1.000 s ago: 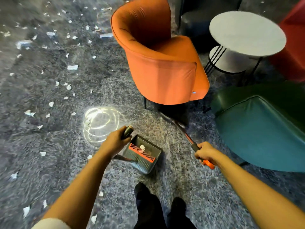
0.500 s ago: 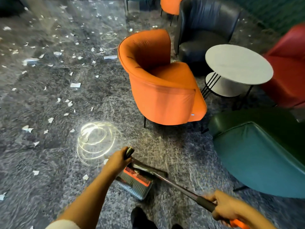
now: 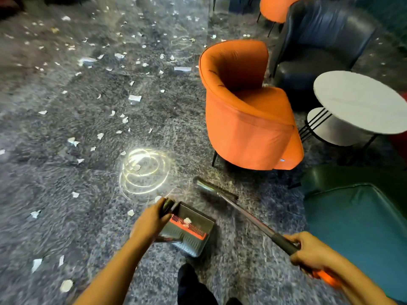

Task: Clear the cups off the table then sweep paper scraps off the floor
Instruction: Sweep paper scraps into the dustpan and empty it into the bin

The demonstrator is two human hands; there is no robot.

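Floor (image 3: 66, 172): glossy, speckled grey, stone-like, carrying a bright reflection. Paper scraps (image 3: 134, 98): matt white, torn-edged. Orange armchair (image 3: 248, 128), 2 o'clock: matt cloth. Dark armchair (image 3: 319, 40), 1 o'clock: smooth, leather-like sheen. Table (image 3: 361, 100), 3 o'clock: matt pale top, thin black metal rods. Dustpan (image 3: 189, 245), 6 o'clock: grey plastic. Broom handle (image 3: 253, 219): smooth, metallic.

The broom (image 3: 248, 216) head is blurring, and its orange end is smearing past the right hand (image 3: 308, 249). The left hand (image 3: 149, 223) is covering most of the dustpan (image 3: 193, 236) handle. The right edge is cutting off the table (image 3: 361, 100) and the teal seat (image 3: 356, 234).
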